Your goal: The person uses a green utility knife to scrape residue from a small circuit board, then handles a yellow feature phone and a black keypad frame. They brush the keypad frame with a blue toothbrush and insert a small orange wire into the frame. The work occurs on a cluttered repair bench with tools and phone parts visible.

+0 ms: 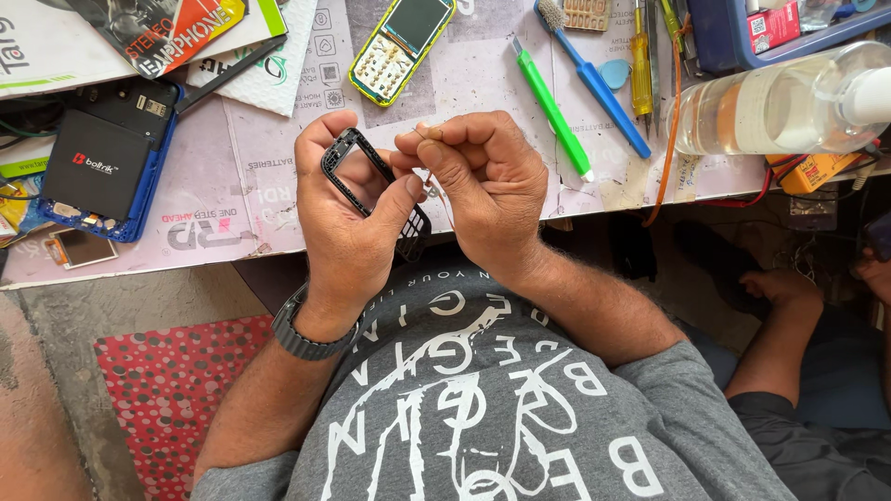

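The left hand (pixel 348 218) grip clamps a black phone frame (pixel 371 190); the right hand (pixel 483 186) grip beside it pinches a small tool (pixel 432 190), above the worktop (pixel 232 186).

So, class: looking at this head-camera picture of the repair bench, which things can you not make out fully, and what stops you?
- Head view: what the right hand pinches; the curled fingers hide it.
- Head view: the middle of the black phone frame; the left hand covers it.
- Head view: the clear bottle; the right edge cuts off its cap.
- Head view: the blue tray; the top edge cuts it off.
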